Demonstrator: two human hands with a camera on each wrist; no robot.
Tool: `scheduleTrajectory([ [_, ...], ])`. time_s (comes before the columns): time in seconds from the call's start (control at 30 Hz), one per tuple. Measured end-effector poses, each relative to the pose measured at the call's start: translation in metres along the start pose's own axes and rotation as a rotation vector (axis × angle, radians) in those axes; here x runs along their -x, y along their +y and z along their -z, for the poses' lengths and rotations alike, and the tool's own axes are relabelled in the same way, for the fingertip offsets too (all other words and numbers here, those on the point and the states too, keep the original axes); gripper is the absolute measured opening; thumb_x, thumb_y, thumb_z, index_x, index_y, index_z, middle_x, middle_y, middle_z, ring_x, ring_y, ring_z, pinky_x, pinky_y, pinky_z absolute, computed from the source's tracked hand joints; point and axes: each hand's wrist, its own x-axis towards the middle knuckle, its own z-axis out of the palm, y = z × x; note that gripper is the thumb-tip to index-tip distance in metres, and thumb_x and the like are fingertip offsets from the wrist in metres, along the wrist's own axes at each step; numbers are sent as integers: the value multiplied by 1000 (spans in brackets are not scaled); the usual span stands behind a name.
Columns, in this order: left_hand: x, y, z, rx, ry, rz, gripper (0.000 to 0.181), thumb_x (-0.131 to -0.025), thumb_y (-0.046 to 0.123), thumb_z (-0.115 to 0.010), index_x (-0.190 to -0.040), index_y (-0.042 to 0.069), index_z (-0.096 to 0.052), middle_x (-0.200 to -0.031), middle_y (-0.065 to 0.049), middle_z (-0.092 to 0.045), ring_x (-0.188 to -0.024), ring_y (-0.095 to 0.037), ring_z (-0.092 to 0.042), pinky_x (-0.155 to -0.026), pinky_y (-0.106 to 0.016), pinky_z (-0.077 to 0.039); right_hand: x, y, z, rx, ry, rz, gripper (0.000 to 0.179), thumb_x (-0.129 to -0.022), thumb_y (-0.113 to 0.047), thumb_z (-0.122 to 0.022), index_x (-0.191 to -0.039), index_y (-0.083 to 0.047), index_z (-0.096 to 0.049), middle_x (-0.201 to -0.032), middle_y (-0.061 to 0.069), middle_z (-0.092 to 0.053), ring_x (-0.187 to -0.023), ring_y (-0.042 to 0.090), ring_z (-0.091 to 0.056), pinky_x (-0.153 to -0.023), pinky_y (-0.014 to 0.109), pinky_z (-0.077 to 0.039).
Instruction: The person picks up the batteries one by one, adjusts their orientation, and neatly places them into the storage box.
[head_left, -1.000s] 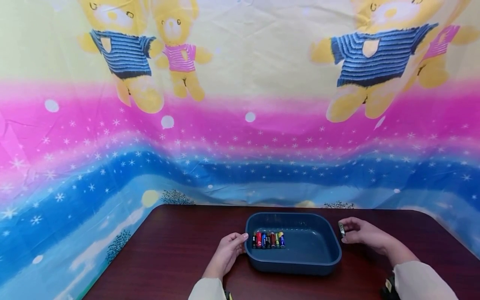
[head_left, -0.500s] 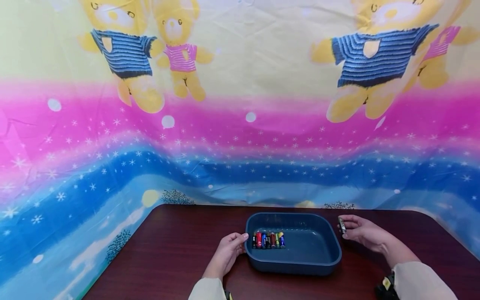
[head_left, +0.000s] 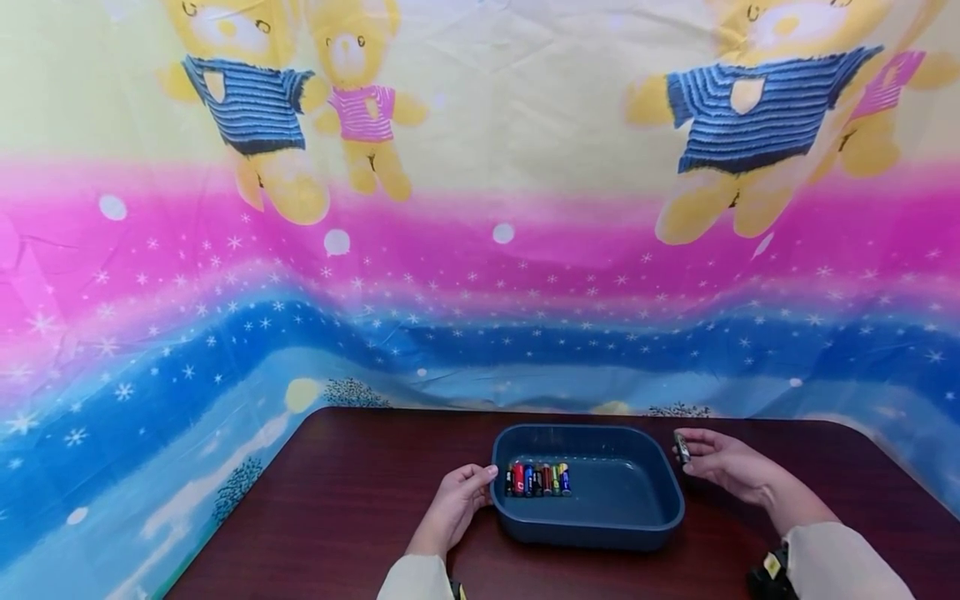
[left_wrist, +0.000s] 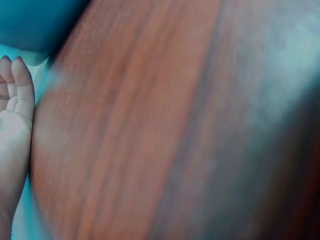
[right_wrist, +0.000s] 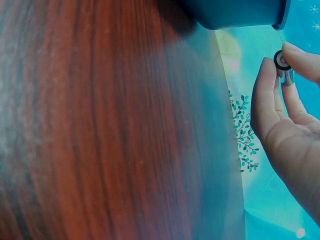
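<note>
A dark blue-grey plastic tub (head_left: 588, 533) stands on the table, and several batteries (head_left: 537, 481) of mixed colours lie side by side in a row at its left end. My left hand (head_left: 456, 504) grips the tub's left rim, thumb on top and fingers at the outer wall. In the left wrist view that hand (left_wrist: 14, 115) shows only partly. Off the tub's right side, my right hand (head_left: 726, 463) pinches one battery (head_left: 682, 447) between thumb and fingers. The battery's round end (right_wrist: 282, 60) shows beside the thumb in the right wrist view.
The dark red wood-grain table (head_left: 360, 500) has rounded far corners. Behind it hangs a colourful cloth (head_left: 480, 325) printed with bears and snowflakes. A dark device (head_left: 772, 575) is at the right wrist, near the light sleeve (head_left: 847, 558).
My right hand has risen slightly and shifted a little left with the battery, which has turned a bit in the fingers. The left hand and tub stay as they were.
</note>
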Motion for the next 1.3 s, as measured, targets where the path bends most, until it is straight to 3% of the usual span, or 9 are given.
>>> scheduleTrajectory([
  [0.57, -2, 0, 1, 13, -1, 16, 19, -88, 24, -64, -77, 11, -58, -80, -5, -61, -70, -16, -58, -75, -30, -49, 2, -7, -1, 13, 31, -20, 71, -86, 3, -60, -141, 9, -16, -131, 19, -42, -107, 16, -54, -90, 35, -45],
  [0.87, -1, -2, 2, 12, -2, 8, 19, -87, 25, -65, -76, 10, -59, -79, -4, -61, -69, -15, -58, -75, -31, -49, 2, -12, -3, -25, -5, 6, 70, -86, 4, -58, -141, 9, -16, -122, 6, -50, -107, 16, -56, -89, 34, -46],
  [1.13, -1, -2, 2, 16, -3, 14, 20, -86, 26, -66, -77, 10, -59, -80, -4, -61, -70, -16, -58, -74, -31, -49, 1, -20, -4, 29, -12, 16, 68, -87, 2, -58, -141, 10, -18, -134, 23, -37, -108, 13, -54, -91, 34, -44],
  [1.3, -1, -2, 1, 15, -2, 11, 20, -87, 26, -65, -77, 10, -58, -79, -4, -61, -70, -16, -58, -74, -30, -49, 2, -27, -5, 34, -31, 27, 72, -87, 2, -58, -141, 12, -11, -122, 10, -48, -105, 14, -55, -91, 34, -45],
])
